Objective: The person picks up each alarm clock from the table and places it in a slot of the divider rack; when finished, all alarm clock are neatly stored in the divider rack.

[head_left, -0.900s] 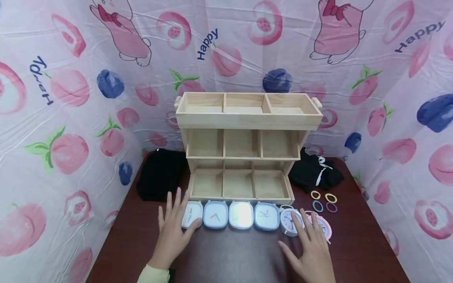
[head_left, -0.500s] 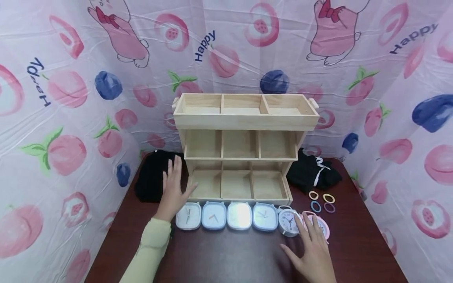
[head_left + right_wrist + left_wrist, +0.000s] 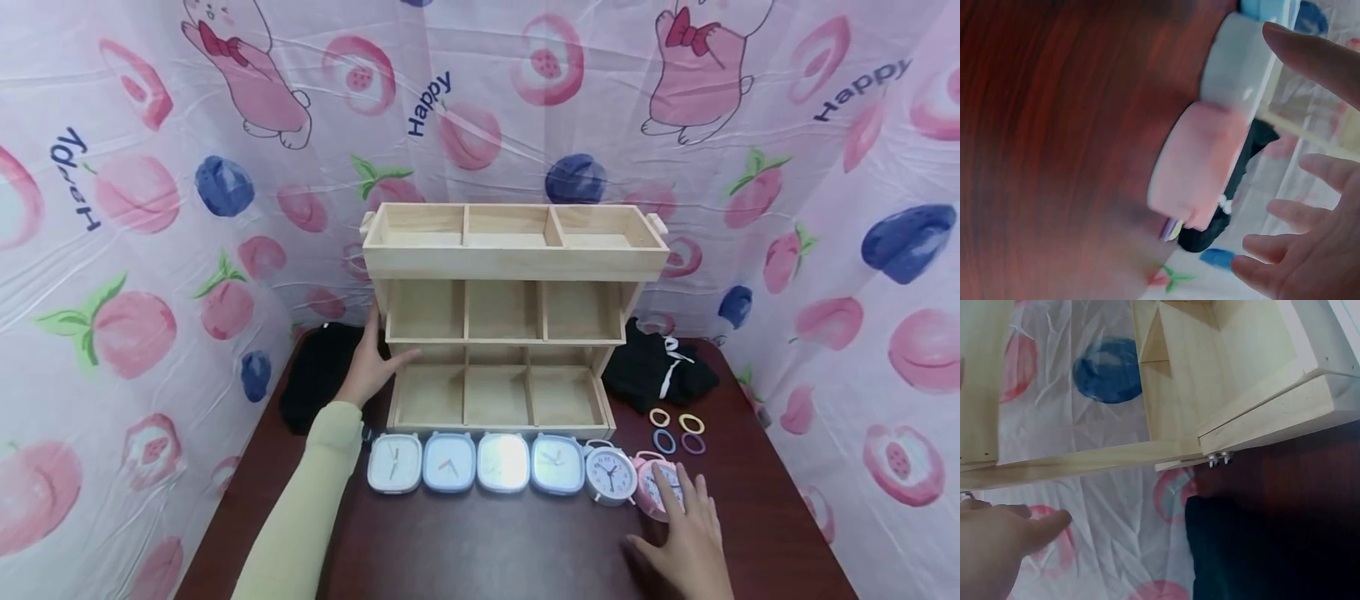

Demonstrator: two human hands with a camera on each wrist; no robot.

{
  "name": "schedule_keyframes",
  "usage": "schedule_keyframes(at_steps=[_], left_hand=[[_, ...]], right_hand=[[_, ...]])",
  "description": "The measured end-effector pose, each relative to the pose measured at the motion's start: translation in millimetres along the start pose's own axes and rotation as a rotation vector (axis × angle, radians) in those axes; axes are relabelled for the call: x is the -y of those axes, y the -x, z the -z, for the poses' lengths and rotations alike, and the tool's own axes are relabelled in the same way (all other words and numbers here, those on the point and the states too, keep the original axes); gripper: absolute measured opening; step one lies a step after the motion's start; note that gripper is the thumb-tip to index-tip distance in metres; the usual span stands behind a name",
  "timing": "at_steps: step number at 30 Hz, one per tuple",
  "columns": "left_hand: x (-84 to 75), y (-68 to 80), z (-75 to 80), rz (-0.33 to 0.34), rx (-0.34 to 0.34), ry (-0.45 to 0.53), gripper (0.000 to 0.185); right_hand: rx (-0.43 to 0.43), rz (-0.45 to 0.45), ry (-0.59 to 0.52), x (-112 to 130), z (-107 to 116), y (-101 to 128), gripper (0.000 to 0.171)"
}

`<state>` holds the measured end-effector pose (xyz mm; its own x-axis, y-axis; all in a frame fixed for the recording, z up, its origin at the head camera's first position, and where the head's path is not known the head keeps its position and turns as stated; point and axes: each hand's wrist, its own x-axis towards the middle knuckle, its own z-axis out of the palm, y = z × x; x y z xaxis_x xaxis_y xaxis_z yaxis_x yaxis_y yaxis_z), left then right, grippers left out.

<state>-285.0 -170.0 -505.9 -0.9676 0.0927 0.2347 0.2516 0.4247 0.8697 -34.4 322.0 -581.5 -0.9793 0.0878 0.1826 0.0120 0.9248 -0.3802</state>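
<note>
A light wooden organizer (image 3: pixel 495 263) with three divided tiers stands at the back of the table. At its left side is my left hand (image 3: pixel 367 365), thumb stretched toward the lower tier; the left wrist view shows this hand (image 3: pixel 997 540) close by a wooden bar (image 3: pixel 1072 465). Its other fingers are partly hidden beside the panel. My right hand (image 3: pixel 686 533) spreads its fingers over the pink alarm clock (image 3: pixel 1194 165), covering part of its dial. A white round alarm clock (image 3: pixel 611 475) sits beside it, then several square clocks (image 3: pixel 448 462) in a row in front of the organizer.
Black folded cloth (image 3: pixel 318 375) lies left of the organizer, and a black bundle with white string (image 3: pixel 652 367) lies to its right. Several coloured rings, one of them yellow (image 3: pixel 692 424), are behind the pink clock. Printed curtains (image 3: pixel 142 333) enclose the brown table (image 3: pixel 480 550).
My left hand has moved from above the leftmost square clock up and back to the organizer's left side. My right hand has shifted slightly right and down, uncovering the white round clock.
</note>
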Motion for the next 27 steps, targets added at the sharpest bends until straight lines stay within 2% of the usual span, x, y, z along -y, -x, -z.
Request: schedule_keyframes(at_steps=[3,6,11,19,24,27], left_hand=[[6.3,-1.5,-1.5,-0.016,-0.008,0.086,0.12],[8.4,-2.0,-3.4,-0.032,-0.019,0.125,0.117],[9.1,-3.2,-5.2,-0.049,-0.032,0.118,0.113],[10.3,-3.3,-7.9,-0.045,-0.028,0.084,0.112],[9.0,-2.8,-7.2,-0.048,-0.026,0.076,0.113],[8.9,-3.1,-6.1,-0.047,-0.022,0.073,0.113]], right_hand=[[0.018,-0.034,0.0,-10.2,1.0,-5.9,0.116],[0.012,-0.041,0.002,-20.3,2.1,-13.2,0.118],[0.013,-0.016,-0.017,-34.3,0.7,-22.2,0.114],[0.026,0.08,-0.166,-51.3,-11.6,-30.1,0.098],[-0.032,0.116,-0.156,-56.4,-15.1,-34.1,0.09],[-0.024,0.11,-0.155,-58.4,-15.6,-36.5,0.091]])
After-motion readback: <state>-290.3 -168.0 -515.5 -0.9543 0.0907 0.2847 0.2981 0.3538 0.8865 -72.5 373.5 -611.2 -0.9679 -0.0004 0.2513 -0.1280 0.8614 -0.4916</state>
